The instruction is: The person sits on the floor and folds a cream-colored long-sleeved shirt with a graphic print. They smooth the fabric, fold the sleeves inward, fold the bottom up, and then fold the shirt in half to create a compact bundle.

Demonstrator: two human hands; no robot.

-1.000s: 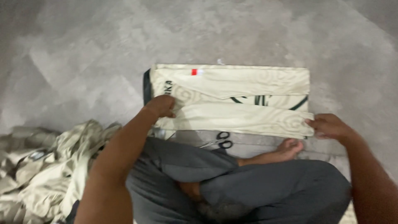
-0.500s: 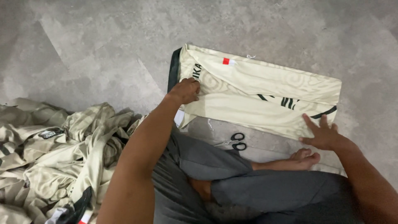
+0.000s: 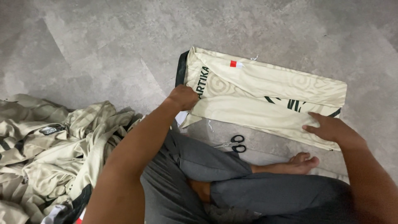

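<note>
Folded cream garment (image 3: 265, 93) on grey floor (image 3: 103, 49): left hand (image 3: 182, 97) pinches its near-left corner, right hand (image 3: 329, 127) presses flat, open, on its right end. Risk: slippery fabric may slide, spoiling the fold; scissors (image 3: 232, 144) beside the bare foot (image 3: 300, 162) may snag cloth.

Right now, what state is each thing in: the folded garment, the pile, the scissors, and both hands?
Cream garment: folded into a long band, flat on the floor.
Left hand: pressing the garment's left end, fingers curled at the fold.
Right hand: open, flat on the garment's right end.
Scissors: closed, lying on the floor, untouched.
Pile of cream garments: crumpled, unfolded, apart from both hands.
</note>
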